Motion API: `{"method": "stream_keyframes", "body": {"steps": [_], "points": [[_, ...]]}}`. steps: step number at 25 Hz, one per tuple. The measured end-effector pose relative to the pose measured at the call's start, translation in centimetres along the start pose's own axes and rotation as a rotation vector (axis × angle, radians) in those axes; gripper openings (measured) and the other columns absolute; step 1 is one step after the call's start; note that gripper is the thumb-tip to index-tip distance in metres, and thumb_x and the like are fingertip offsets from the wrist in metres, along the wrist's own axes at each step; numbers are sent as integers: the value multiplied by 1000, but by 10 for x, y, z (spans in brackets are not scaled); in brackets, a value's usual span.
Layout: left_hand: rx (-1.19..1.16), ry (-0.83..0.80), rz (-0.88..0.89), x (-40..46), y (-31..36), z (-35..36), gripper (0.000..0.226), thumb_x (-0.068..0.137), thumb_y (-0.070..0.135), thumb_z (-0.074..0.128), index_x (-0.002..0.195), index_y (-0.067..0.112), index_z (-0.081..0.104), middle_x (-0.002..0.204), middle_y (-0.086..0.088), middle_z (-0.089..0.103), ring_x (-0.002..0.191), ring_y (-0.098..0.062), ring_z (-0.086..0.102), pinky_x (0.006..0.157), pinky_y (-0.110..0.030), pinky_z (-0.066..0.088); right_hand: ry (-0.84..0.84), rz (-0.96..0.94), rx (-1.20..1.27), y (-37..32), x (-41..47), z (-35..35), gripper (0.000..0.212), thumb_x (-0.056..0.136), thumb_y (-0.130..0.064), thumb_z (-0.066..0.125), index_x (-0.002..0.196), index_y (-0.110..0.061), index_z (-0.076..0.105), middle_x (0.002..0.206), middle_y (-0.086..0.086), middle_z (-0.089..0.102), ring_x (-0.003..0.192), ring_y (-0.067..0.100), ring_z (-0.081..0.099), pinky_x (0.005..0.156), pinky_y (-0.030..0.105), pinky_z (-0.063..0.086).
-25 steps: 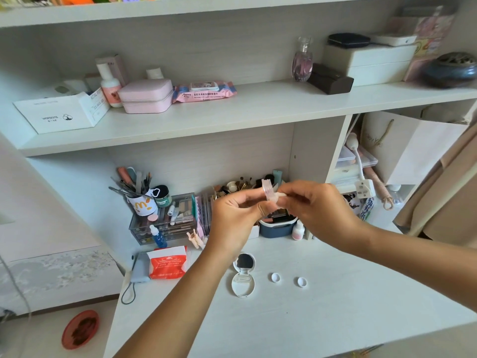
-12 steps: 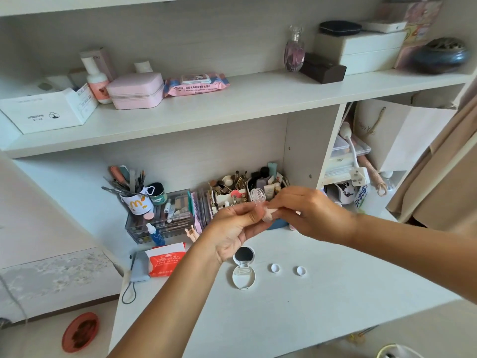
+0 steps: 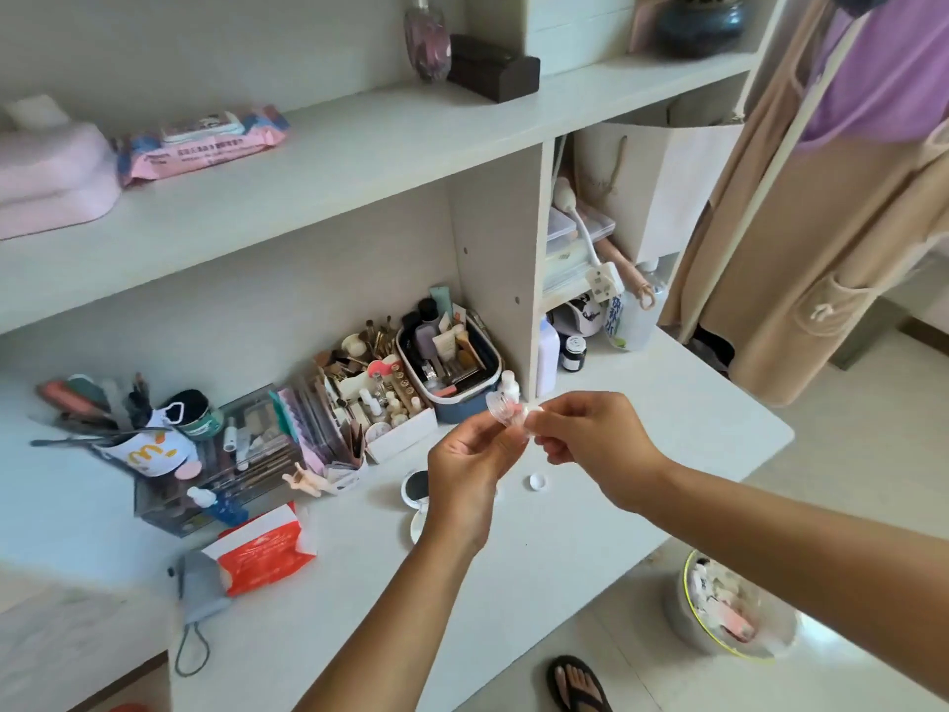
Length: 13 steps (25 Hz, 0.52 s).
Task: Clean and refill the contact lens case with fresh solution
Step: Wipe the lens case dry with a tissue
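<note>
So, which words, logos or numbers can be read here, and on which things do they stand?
"M", a yellow arch logo: on the white cup holding brushes.
Blue characters down the bottle by the divider: too blurred to read.
Print on the pink wipes pack: too blurred.
Red tissue pack: no print legible.

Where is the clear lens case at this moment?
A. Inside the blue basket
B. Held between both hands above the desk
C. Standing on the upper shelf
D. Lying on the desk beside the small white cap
B: the lens case is pinched between the left hand and right hand, above the desk.
</note>
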<state>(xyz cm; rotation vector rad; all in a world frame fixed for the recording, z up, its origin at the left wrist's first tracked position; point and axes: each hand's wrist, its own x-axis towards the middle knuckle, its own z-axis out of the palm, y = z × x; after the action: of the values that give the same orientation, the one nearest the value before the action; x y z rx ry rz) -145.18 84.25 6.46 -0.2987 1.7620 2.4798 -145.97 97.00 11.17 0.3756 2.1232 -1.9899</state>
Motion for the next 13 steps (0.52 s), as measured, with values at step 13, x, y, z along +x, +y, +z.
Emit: {"method": "stream_keyframes", "body": {"steps": [13], "points": [[-210,-183,-382,-33,-138,170,24,83,-5,55,100,11,52,95,-18,64,93,-28,61,74,-26,57,525,371,-136,209,-31,-253,12,77,0,61,70,-8,55,70,12,59,59,25,59,59,26,49]]}}
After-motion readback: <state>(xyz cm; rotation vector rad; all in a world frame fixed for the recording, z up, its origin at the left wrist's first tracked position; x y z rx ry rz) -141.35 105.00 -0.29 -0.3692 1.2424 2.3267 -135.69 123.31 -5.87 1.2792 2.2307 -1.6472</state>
